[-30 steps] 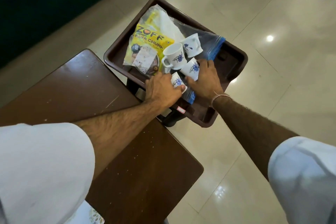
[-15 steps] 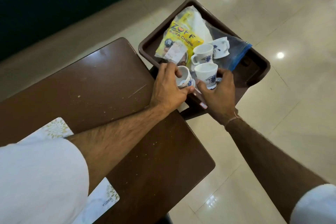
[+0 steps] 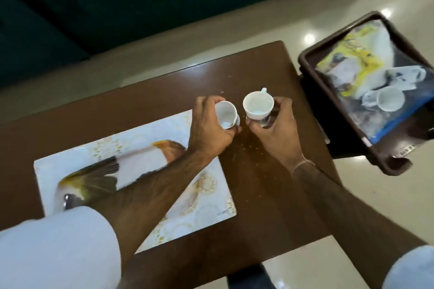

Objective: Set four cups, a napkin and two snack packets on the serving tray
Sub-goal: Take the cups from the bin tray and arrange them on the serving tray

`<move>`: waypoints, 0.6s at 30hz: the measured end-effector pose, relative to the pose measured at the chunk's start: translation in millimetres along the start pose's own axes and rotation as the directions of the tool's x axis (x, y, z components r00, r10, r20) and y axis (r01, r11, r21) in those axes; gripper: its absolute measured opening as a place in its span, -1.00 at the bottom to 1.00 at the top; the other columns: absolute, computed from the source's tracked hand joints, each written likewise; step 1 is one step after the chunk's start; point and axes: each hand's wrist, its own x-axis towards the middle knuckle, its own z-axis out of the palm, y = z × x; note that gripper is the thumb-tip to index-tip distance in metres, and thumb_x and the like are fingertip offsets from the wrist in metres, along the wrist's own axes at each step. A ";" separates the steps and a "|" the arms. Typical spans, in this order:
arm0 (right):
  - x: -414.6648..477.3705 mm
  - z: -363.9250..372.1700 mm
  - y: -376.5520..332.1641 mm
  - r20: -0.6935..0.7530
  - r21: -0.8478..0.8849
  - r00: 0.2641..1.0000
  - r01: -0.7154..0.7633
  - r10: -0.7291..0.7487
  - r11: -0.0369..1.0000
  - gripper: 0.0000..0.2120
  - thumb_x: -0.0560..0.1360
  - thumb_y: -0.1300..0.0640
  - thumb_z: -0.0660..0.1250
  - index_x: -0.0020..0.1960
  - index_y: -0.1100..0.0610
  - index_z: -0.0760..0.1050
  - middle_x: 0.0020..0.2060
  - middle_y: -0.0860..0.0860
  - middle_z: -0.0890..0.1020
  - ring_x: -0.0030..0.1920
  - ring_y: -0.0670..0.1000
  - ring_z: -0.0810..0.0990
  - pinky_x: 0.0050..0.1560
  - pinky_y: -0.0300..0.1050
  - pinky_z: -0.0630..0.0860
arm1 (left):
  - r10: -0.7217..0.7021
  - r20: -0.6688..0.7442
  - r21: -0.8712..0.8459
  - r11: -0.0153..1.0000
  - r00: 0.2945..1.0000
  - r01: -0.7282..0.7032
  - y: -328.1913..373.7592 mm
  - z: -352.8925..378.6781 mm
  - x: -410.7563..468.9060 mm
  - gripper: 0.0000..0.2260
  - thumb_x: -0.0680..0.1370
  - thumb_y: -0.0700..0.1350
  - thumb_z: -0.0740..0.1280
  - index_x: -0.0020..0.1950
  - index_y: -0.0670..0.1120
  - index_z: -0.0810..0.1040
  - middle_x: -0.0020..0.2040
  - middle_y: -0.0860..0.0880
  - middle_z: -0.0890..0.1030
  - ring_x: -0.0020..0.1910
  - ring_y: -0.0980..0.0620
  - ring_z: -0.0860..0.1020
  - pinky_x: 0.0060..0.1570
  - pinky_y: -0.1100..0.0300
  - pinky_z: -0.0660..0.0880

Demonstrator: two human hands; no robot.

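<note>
Nearest is the placemat (image 3: 131,171) w/ a bird print on the brown table (image 3: 270,183). Just past it, 2 cups, both empty. Left hand (image 3: 209,131) has its fingers wrapped round the left cup (image 3: 226,115), right hand (image 3: 277,129) clamps the right cup (image 3: 258,107) from below, handle pointing away. Farther right, the tray (image 3: 333,105) holds 2 more cups (blurry), a yellow snack packet (image 3: 352,58) and a blue bag (image 3: 399,122).

Two white cups, left (image 3: 226,114) and right (image 3: 258,105), upright at frame centre; two more (image 3: 389,100), blurred, with yellow packet (image 3: 352,54) in brown tray (image 3: 312,58), upper right.
</note>
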 end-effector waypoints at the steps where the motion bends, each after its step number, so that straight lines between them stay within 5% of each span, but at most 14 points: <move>1: -7.3 15.9 -8.4 0.044 0.011 0.999 0.005 -0.006 1.000 -0.40 0.33 0.01 0.58 0.21 -0.07 0.29 0.16 -0.06 0.53 0.14 -0.07 0.58 0.14 -0.25 0.56 | -0.017 -0.019 0.008 1.000 1.000 0.018 -13.4 -14.3 -6.8 -0.36 0.25 0.03 0.65 0.24 -0.02 0.47 0.20 -0.04 0.46 0.16 -0.05 0.50 0.08 0.01 0.58; 13: -93.2 153.9 -70.6 0.429 0.071 0.896 0.089 -0.111 0.993 -0.37 0.35 0.04 0.57 0.25 -0.15 0.27 0.17 -0.12 0.54 0.12 -0.14 0.59 -0.08 -0.45 0.55 | -0.180 -0.188 0.058 0.979 0.965 0.194 -143.3 -133.7 -106.9 -0.39 0.23 0.07 0.58 0.20 0.00 0.44 0.14 0.01 0.40 0.12 0.01 0.44 0.01 0.02 0.54; 18: -115.8 190.2 -77.7 0.492 -0.033 0.841 0.274 -0.223 0.961 -0.23 0.32 0.04 0.59 0.42 -0.08 0.29 0.28 -0.09 0.52 0.22 -0.19 0.47 0.23 -0.33 0.47 | -0.188 -0.210 0.098 0.972 0.959 0.212 -174.8 -154.5 -147.4 -0.40 0.27 0.17 0.48 0.24 -0.01 0.48 0.14 -0.08 0.44 0.14 -0.08 0.46 -0.03 0.05 0.52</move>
